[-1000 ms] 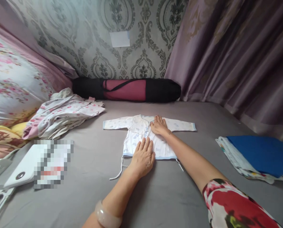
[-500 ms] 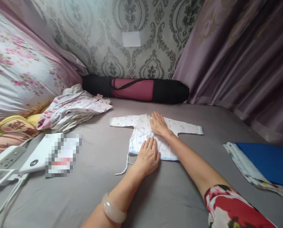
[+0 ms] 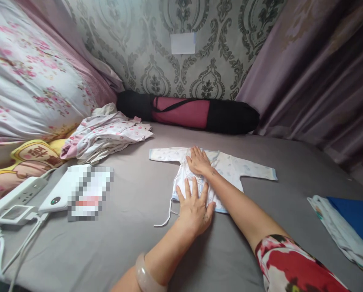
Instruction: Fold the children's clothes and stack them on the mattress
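A small white baby shirt [image 3: 230,174] with pale blue prints and light blue trim lies spread on the grey bed sheet [image 3: 120,243], its sleeves stretched out to both sides. My left hand [image 3: 195,207] rests on its lower front, palm down with the fingers spread. Higher up, near the neckline, my right hand [image 3: 199,161] lies flat on the cloth. White tie strings [image 3: 169,213] trail from the shirt's lower left corner. Parts of the shirt's front are hidden under my hands and right forearm.
A crumpled pile of printed clothes [image 3: 105,134] lies at the left. Nearer are a white power strip [image 3: 20,198] with cables and a white power bank [image 3: 62,190]. A black and maroon long bag [image 3: 181,111] lies along the wall. Folded blue and white cloth [image 3: 352,227] is at the right.
My right hand has moved left across the shirt's upper front. My left hand's fingers have spread apart. The view has shifted slightly.
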{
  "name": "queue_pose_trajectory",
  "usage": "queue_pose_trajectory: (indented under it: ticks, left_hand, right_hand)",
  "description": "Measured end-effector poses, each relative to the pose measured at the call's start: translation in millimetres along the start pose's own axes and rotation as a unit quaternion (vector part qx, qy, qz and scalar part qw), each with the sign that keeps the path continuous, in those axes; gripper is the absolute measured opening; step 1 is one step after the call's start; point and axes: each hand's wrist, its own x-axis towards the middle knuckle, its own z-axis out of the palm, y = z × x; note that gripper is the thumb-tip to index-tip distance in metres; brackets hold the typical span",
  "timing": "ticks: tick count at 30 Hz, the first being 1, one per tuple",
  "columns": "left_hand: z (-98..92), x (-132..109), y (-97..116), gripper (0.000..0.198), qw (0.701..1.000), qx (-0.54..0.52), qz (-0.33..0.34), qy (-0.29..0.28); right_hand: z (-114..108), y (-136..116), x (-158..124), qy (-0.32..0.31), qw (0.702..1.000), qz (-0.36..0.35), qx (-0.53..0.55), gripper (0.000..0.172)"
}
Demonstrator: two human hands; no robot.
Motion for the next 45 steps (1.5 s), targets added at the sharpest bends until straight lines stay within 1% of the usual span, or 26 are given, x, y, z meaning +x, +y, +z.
queue_pose_trajectory:
  ticks: [4, 7, 8, 10, 12, 13, 14, 15, 17, 18, 21, 23, 24, 25, 27, 31, 33, 36, 37, 39, 41, 42, 43, 45]
  left_hand:
    - [-10.3, -0.6, 2.4, 0.064, 1.000, -0.022, 0.006, -0.021]
    - [-26.6, 2.9, 0.3, 0.062, 0.998, -0.048, 0.009, -0.027]
    - [-33.8, 5.1, -2.9, 0.058, 0.998, -0.065, 0.007, -0.021]
    - [-49.4, 10.8, -14.4, 0.046, 0.993, -0.115, -0.010, 0.016]
    - [-63.9, 16.6, -32.3, 0.039, 0.985, -0.150, -0.061, 0.065]
    - [-69.9, 18.9, -42.6, 0.037, 0.981, -0.143, -0.097, 0.086]
    - [-74.9, 20.4, -53.1, 0.036, 0.977, -0.129, -0.135, 0.099]
    - [-78.9, 21.1, -63.1, 0.035, 0.973, -0.114, -0.172, 0.100]
    - [-84.8, 19.7, -79.7, 0.033, 0.971, -0.097, -0.208, 0.061]
    - [-87.3, 17.9, -85.7, 0.032, 0.973, -0.095, -0.210, 0.029]
    - [-95.0, 10.9, -94.3, 0.025, 0.973, -0.116, -0.175, -0.094]
    - [-99.7, 7.0, -94.5, 0.026, 0.965, -0.135, -0.143, -0.175]
    - [-101.4, 5.6, -93.8, 0.027, 0.961, -0.136, -0.132, -0.203]
    - [-102.5, 4.6, -92.8, 0.028, 0.959, -0.128, -0.123, -0.222]
    - [-102.6, 3.6, -91.1, 0.023, 0.960, -0.096, -0.116, -0.235]
    - [-99.7, 3.3, -93.3, 0.004, 0.962, -0.058, -0.125, -0.237]
    - [-100.1, 3.0, -98.7, 0.006, 0.960, -0.053, -0.143, -0.235]
    - [-103.7, 2.7, -112.1, 0.005, 0.956, -0.064, -0.203, -0.202]
    - [-104.8, 2.8, -117.4, 0.004, 0.954, -0.078, -0.226, -0.181]
    - [-105.3, 3.6, -128.0, 0.007, 0.949, -0.112, -0.274, -0.111]
    - [-102.8, 5.0, -136.9, 0.008, 0.941, -0.137, -0.311, -0.017]
    - [-100.7, 5.9, -140.1, 0.009, 0.937, -0.139, -0.320, 0.033]
    - [-98.3, 6.8, -142.5, 0.010, 0.933, -0.136, -0.322, 0.080]
    - [-94.0, 9.3, -144.4, 0.012, 0.932, -0.127, -0.305, 0.150]
  right_hand:
    - [3.4, -0.6, -2.6, 0.030, 1.000, -0.002, -0.004, 0.066]
    - [-2.8, 0.1, -3.7, 0.027, 1.000, -0.009, 0.008, 0.064]
    - [-6.5, -0.5, -4.6, 0.020, 1.000, -0.011, 0.018, 0.063]
    - [-14.1, -4.8, -9.5, 0.011, 0.999, -0.013, 0.035, 0.061]
    - [-18.4, -14.0, -19.9, 0.019, 0.999, -0.023, 0.039, 0.061]
    - [-18.2, -20.0, -27.0, 0.027, 0.999, -0.031, 0.035, 0.061]
    - [-16.4, -26.3, -34.7, 0.031, 0.998, -0.038, 0.030, 0.062]
    - [-13.1, -32.5, -42.3, 0.029, 0.998, -0.042, 0.024, 0.064]
    - [-4.3, -42.3, -55.1, 0.014, 0.999, -0.031, 0.016, 0.066]
    - [0.0, -45.3, -59.4, 0.008, 1.000, -0.023, 0.013, 0.066]
    - [8.2, -47.4, -63.3, 0.006, 1.000, -0.015, 0.008, 0.066]
    - [9.5, -45.4, -61.9, 0.014, 1.000, -0.020, 0.008, 0.066]
    - [9.5, -44.2, -61.2, 0.018, 1.000, -0.022, 0.010, 0.066]
    - [9.5, -43.1, -60.9, 0.023, 0.999, -0.025, 0.014, 0.065]
    - [9.5, -41.4, -61.8, 0.038, 0.998, -0.035, 0.025, 0.064]
    - [8.8, -39.8, -66.0, 0.077, 0.994, -0.055, 0.061, 0.056]
    - [5.5, -38.4, -66.2, 0.091, 0.989, -0.056, 0.098, 0.053]
    - [-4.6, -32.9, -62.8, 0.100, 0.979, -0.025, 0.178, 0.053]
    - [-9.0, -29.9, -61.3, 0.106, 0.973, -0.005, 0.207, 0.052]
    - [-18.4, -22.3, -59.0, 0.131, 0.953, 0.042, 0.270, 0.051]
    - [-27.8, -13.5, -59.6, 0.157, 0.921, 0.083, 0.346, 0.047]
    - [-32.4, -9.1, -61.3, 0.162, 0.900, 0.101, 0.392, 0.045]
    - [-36.9, -4.7, -63.9, 0.161, 0.875, 0.119, 0.441, 0.044]
    - [-45.9, 3.9, -71.5, 0.151, 0.821, 0.149, 0.530, 0.040]
